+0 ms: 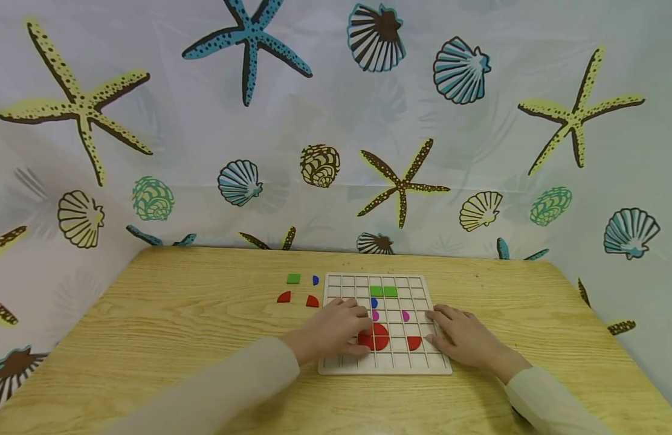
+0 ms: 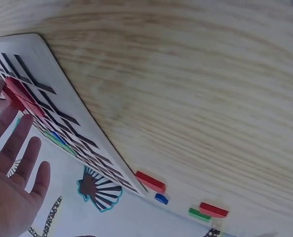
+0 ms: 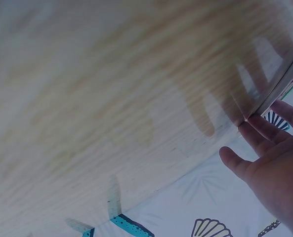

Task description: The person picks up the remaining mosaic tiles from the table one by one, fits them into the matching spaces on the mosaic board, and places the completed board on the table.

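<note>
A white grid board lies on the wooden table. My left hand reaches over its left half, thumb and index finger at either side of a red quarter-circle piece, which they seem to pinch. That piece adjoins other red quarters in a near-round shape, partly hidden by the fingers. In the left wrist view, red pieces show beside the thumb and fingertips. At the board's right edge rests my right hand, fingers extended and thumb apart, near another red quarter.
On the board also lie green squares, a blue half-circle and pink half-circles. Left of it, on the table, are a green square, a blue half-circle and red quarters. A patterned curtain hangs behind.
</note>
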Available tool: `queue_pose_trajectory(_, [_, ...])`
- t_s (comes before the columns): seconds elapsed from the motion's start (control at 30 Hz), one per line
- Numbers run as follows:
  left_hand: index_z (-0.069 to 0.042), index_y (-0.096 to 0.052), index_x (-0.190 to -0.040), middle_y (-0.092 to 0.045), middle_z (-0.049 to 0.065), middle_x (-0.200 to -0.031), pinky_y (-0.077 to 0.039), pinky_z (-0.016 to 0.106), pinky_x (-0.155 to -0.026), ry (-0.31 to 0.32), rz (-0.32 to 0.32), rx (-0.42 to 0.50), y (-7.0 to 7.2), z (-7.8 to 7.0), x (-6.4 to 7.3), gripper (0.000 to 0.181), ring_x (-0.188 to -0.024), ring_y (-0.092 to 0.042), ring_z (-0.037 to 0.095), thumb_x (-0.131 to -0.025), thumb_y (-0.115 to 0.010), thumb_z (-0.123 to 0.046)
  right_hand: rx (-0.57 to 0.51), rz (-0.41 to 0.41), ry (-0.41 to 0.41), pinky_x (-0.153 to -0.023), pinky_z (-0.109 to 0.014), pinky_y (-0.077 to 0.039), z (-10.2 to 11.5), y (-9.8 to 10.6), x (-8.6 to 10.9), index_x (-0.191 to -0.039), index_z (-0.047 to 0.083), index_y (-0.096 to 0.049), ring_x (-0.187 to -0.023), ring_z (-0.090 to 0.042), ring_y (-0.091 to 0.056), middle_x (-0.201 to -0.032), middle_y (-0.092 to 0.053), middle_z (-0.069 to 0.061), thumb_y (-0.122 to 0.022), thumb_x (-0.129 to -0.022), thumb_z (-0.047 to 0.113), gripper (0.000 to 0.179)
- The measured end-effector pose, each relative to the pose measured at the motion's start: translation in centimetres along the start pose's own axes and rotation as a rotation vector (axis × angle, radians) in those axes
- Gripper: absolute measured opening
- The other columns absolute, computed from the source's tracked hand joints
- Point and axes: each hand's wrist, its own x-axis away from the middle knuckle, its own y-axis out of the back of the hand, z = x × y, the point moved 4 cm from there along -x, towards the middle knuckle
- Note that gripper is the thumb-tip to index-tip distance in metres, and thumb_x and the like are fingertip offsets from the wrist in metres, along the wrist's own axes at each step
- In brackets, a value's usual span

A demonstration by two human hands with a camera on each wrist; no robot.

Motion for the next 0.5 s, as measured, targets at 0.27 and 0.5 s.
queue_pose_trajectory(0.27, [-0.024,-0.064,-0.101,-0.061,-0.008,-0.102,-0.043,0.035,-0.09,-0.003,-0.012,0.005,-0.4,-1.1,-1.3,0.032,-0.097,-0.051,0.012,-0.082,-0.06,-0.05,-0.007,-0.004,0.003,-0.097,-0.055,-0.035,0.0,0.0,0.0,-0.131,0.008,-0.048,-0.122,-0.033,-0.046,-0.133,-0.047,-0.016,-0.051,-0.092,0.035,0.048])
queue_pose_trajectory(0.5, [-0.025,-0.064,-0.096,-0.059,-0.01,-0.093,-0.042,0.031,-0.084,0.001,-0.021,0.01,-0.4,-2.0,-2.5,0.026,-0.088,-0.047,0.01,-0.083,-0.061,-0.047,0.004,0.0,-0.006,-0.097,-0.055,-0.034,-0.1,0.0,0.0,-0.131,0.008,-0.048,-0.123,-0.034,-0.045,-0.134,-0.046,-0.016,-0.049,-0.092,0.037,0.048])
